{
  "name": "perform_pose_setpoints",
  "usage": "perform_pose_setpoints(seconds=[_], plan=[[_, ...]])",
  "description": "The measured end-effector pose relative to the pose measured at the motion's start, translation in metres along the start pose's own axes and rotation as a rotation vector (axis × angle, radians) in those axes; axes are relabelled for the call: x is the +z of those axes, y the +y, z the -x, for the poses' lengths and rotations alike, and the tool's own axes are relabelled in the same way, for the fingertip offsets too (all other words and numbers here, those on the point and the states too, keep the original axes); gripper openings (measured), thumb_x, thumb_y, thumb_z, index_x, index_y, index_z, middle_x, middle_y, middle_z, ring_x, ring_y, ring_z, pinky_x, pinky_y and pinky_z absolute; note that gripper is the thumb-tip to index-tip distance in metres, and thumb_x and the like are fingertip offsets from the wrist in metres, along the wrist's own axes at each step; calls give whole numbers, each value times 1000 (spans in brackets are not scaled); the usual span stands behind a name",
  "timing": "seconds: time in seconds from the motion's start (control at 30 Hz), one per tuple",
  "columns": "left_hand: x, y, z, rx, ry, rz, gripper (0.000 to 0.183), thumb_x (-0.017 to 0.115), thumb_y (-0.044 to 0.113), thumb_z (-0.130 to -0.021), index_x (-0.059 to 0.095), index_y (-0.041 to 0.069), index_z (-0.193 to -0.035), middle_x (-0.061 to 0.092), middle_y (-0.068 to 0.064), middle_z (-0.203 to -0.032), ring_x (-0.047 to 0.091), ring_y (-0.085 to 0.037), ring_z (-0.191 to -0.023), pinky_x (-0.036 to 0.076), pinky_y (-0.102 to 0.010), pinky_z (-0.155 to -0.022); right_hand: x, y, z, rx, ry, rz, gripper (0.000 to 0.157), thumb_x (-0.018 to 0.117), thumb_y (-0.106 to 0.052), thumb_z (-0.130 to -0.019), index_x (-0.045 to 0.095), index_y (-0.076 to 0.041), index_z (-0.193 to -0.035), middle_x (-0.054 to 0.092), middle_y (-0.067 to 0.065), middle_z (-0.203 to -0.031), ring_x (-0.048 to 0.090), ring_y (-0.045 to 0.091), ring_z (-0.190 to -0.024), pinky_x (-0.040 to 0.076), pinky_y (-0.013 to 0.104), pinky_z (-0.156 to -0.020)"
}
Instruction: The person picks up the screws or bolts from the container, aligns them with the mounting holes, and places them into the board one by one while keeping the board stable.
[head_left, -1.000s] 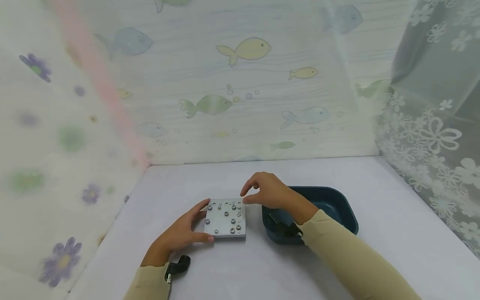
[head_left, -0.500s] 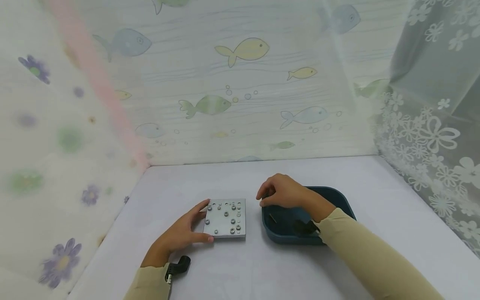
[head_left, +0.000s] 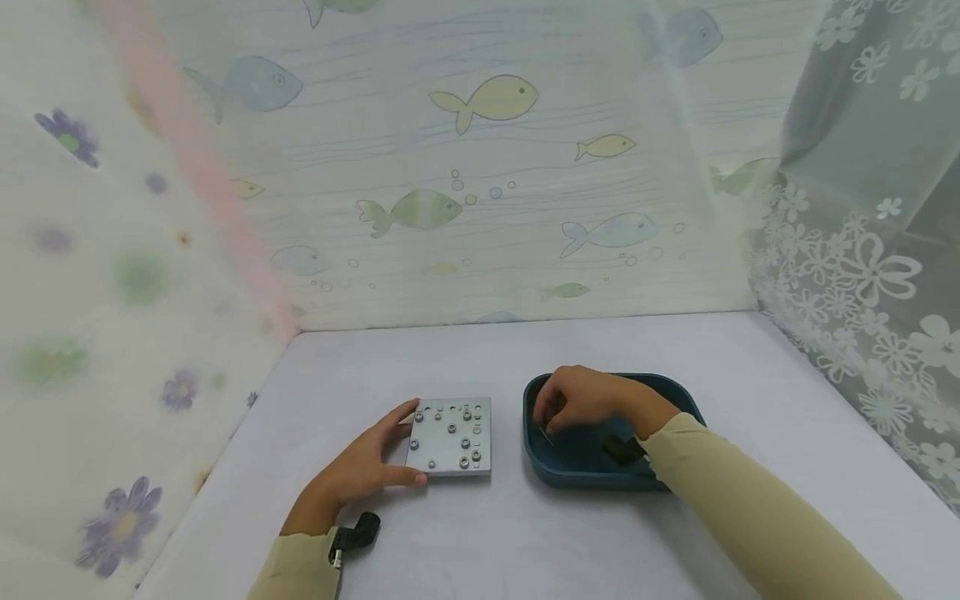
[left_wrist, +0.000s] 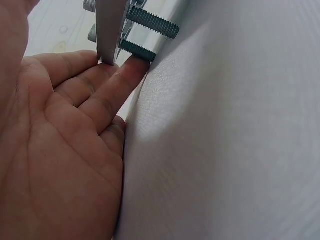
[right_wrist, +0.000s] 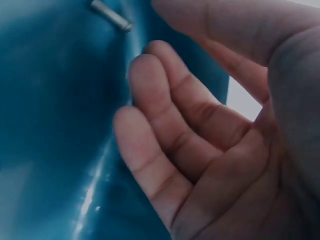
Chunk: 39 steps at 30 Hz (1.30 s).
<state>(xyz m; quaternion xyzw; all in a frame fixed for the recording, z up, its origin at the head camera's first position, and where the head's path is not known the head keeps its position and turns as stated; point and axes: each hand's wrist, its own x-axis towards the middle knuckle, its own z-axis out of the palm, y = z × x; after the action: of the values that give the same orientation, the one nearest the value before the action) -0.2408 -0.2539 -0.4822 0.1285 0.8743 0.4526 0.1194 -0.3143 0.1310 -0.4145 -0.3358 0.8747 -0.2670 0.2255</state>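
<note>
In the head view, a square silver metal plate [head_left: 450,437] with several bolts standing in it lies left of the dark blue tray. My left hand [head_left: 369,467] grips its left side, thumb at the near edge and fingers toward the far corner. From the left wrist, threaded bolt shanks [left_wrist: 152,21] stick out under the plate, and one finger touches the lower shank. My right hand [head_left: 583,398] reaches into the dark blue tray [head_left: 592,481], fingers bent. A small metal pin [right_wrist: 112,16] lies in the tray, apart from the fingertips visible in the right wrist view.
Everything stands on a white-covered table [head_left: 450,542]. A fish-print curtain [head_left: 480,250] hangs behind the table, with a flowered one on the left and a lacy one [head_left: 870,275] on the right. The tray's raised rim surrounds my right hand.
My right hand has moved right from the plate's far right corner, then down into the tray beside the pin. The left hand and the plate have stayed in place.
</note>
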Motion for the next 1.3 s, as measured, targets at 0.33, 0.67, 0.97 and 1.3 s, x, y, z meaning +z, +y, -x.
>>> perform_pose_setpoints(seconds=[0.33, 0.67, 0.97, 1.3], plan=[[0, 1, 0, 1, 3, -1, 116, 95, 41, -69, 27, 38, -163, 56, 0, -152, 23, -28, -159, 7, -65, -126, 8, 7, -2, 33, -4, 100, 22, 75, -11, -92, 80, -24, -108, 70, -12, -90, 63, 11, -83, 55, 33, -76], [-1, 3, 0, -14, 0, 2, 114, 95, 40, -69, 29, 42, -161, 55, 0, -153, 26, -28, -158, 8, -64, -126, 13, 14, 1, 85, 37, 103, 21, 79, -11, -89, 80, -26, -103, 70, -11, -87, 65, 11, -80, 56, 31, -74], [-1, 4, 3, -14, 0, 18, 115, 95, 39, -69, 28, 39, -163, 55, -1, -153, 24, -27, -158, 7, -63, -127, 15, 12, 1, 93, 60, 87, 16, 84, -8, -84, 79, -22, -90, 71, -10, -81, 65, 11, -78, 56, 33, -73], [-1, 0, 1, 4, 0, 13, 116, 95, 39, -70, 27, 37, -163, 55, -1, -153, 26, -26, -158, 8, -63, -127, 13, 9, 2, 112, 65, 141, 13, 83, -10, -86, 79, -22, -87, 71, -12, -82, 65, 9, -79, 57, 30, -73]])
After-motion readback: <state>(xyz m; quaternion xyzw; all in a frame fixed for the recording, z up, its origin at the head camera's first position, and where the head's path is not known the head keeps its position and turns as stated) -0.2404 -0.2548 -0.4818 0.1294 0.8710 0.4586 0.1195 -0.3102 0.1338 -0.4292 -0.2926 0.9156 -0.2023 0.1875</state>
